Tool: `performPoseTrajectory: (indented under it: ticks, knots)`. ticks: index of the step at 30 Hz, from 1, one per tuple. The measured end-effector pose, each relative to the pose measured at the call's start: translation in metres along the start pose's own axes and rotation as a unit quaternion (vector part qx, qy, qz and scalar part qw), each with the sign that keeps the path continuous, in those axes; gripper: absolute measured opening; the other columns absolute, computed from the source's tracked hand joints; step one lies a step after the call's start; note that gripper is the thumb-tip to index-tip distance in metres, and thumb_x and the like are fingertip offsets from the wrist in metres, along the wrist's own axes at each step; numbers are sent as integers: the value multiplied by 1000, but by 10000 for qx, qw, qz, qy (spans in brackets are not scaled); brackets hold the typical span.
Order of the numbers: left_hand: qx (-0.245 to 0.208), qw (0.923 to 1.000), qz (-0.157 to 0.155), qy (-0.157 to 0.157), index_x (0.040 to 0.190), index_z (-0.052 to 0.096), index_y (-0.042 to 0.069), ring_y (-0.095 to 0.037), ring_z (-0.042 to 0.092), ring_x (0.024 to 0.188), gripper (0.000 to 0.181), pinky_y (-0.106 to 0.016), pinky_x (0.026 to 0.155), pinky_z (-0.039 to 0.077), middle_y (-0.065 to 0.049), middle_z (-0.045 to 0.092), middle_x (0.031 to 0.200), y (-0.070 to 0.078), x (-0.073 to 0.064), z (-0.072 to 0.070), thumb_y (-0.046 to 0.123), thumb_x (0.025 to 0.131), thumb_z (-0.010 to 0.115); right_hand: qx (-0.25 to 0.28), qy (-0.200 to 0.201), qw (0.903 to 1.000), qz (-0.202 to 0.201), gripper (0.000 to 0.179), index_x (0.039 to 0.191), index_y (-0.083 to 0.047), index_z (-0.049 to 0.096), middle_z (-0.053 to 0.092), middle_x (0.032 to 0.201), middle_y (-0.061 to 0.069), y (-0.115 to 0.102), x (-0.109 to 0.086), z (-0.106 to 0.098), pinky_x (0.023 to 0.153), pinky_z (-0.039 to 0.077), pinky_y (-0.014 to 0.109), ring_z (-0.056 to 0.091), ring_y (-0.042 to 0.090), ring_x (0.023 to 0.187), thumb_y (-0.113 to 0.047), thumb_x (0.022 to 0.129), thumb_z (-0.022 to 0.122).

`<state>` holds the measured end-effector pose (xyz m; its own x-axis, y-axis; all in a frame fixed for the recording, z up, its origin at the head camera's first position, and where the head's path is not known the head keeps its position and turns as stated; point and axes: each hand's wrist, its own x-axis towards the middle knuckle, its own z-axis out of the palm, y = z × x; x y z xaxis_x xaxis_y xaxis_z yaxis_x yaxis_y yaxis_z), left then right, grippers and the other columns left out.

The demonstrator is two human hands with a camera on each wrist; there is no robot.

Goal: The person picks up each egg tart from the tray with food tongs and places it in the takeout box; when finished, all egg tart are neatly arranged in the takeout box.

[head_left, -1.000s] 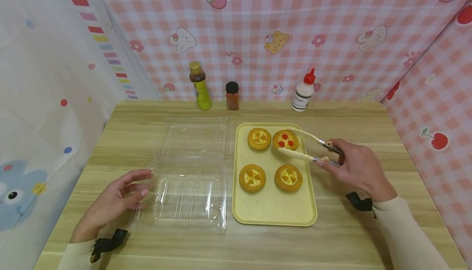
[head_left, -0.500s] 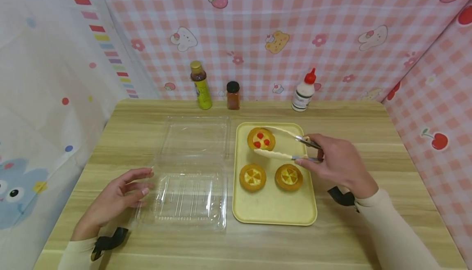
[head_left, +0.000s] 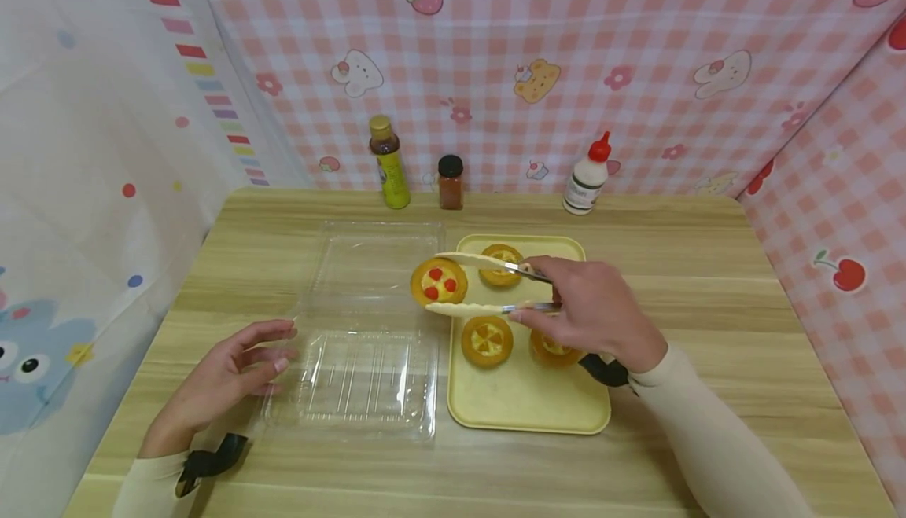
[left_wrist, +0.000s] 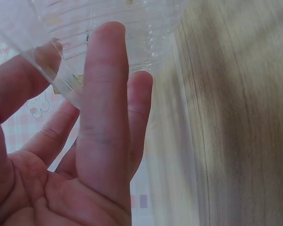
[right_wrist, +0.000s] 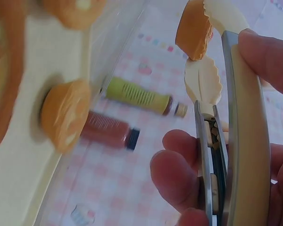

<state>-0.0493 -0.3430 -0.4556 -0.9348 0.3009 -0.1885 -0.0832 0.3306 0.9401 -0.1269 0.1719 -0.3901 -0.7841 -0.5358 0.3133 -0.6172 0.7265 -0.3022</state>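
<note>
My right hand (head_left: 594, 306) holds a pair of tongs (head_left: 488, 310) with cream scalloped tips and metal arms. Between the tips is a tart (head_left: 439, 282) topped with red pieces; the right wrist view shows it from the side, held above the table. It overlaps the right edge of the clear plastic clamshell box (head_left: 354, 416), which lies with its lid folded back. At the box's left edge rests my left hand (head_left: 230, 376), fingers loosely bent and apart. In the left wrist view, the fingers (left_wrist: 104, 108) lie right at the transparent wall.
A yellow tray (head_left: 527, 416) right of the box bears three tarts with orange wedges, one partly hidden by my right hand. Along the back stand a yellow-green bottle (head_left: 392, 176), a black-capped jar (head_left: 451, 188) and a white red-tipped squeeze bottle (head_left: 586, 180).
My right hand has carried the tongs and red-topped tart left from the tray's back right corner, over another tart, to the box's edge. The left hand has stayed put.
</note>
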Motion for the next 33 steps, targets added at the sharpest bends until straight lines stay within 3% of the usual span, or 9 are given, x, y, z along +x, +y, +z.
performPoseTrajectory:
  ticks: [5,24,33]
  knots:
    - [-8,10000,25,3,155,42,0,-5,69,117,55,-41,79,68,9,59,146,0,0,0,12,106,65,8,-135,9997,-208,61,123,-17,70,76,98,-7,-17,12,10,65,58,35,65,7,72,-63,84,81]
    - [-78,9999,103,-14,156,40,-3,-3,69,119,53,-41,81,68,11,59,146,1,0,1,13,109,60,-54,-640,9921,-1082,66,130,-17,70,80,115,-4,-66,36,60,63,59,31,75,10,88,-68,88,74]
    - [-106,9999,69,-48,156,39,-3,0,67,121,52,-39,80,68,12,59,146,2,0,1,15,111,57,-105,-1100,9866,-1200,66,133,-20,67,78,123,-5,-86,41,76,65,60,35,73,14,100,-70,90,69]
